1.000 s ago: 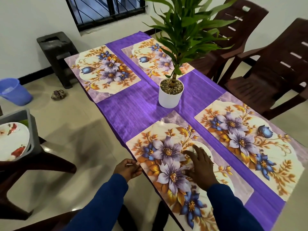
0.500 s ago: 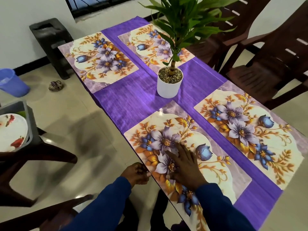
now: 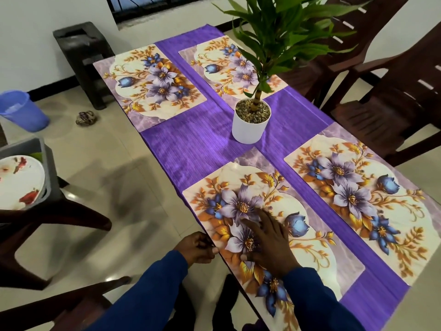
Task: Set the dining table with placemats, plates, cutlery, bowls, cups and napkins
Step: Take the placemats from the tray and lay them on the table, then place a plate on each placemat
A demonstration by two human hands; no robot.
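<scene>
right hand (image 3: 269, 244) flat on the near placemat (image 3: 269, 211), fingers straight and spread, pressing on the printed flowers, gripping nothing. left hand (image 3: 198, 247) at that mat's outer edge, fingers curled, grip pinching the edge at the worktop (image 3: 198, 144) rim. this mat lies just this side of the white plant pot (image 3: 250, 125); three more mats surround the pot on the purple cloth. far left of the pot, plates (image 3: 19, 180) sit in a grey tub (image 3: 45, 168) on a chair.
</scene>
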